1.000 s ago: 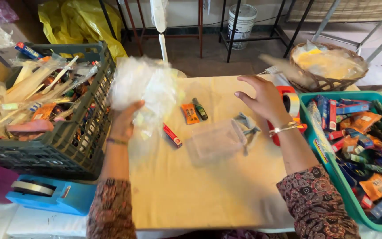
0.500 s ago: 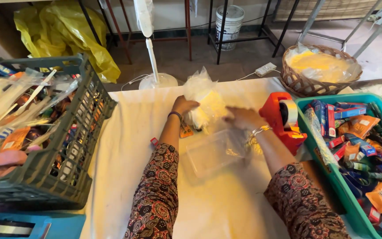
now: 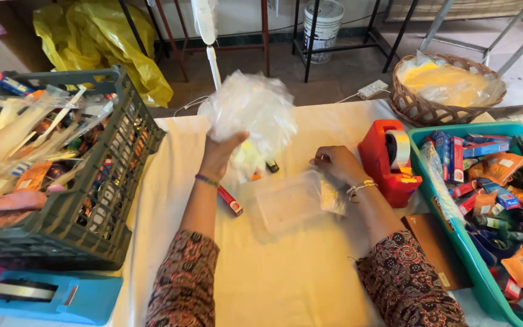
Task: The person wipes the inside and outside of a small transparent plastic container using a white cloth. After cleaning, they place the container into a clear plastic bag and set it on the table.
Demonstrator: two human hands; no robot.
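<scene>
My left hand (image 3: 220,156) is raised above the cloth-covered table (image 3: 286,284) and grips a crumpled bunch of clear plastic bags (image 3: 250,109). My right hand (image 3: 334,163) rests on the table with curled fingers, pinching the edge of a clear plastic pouch (image 3: 292,203) that lies flat in front of me. A small red tube (image 3: 230,200) lies just left of the pouch. Under the raised bags, a dark small item (image 3: 272,166) and something orange are partly hidden.
A red tape dispenser (image 3: 390,162) stands right of my right hand. A teal tray (image 3: 485,284) of small packets fills the right edge. A dark crate (image 3: 86,200) of packed items is at left, a blue tape dispenser (image 3: 49,297) in front of it. A wicker basket (image 3: 422,109) sits behind.
My left hand has lifted the bunch of plastic bags up off the table. My right hand has moved slightly right, to the pouch's edge. The view has shifted a little.
</scene>
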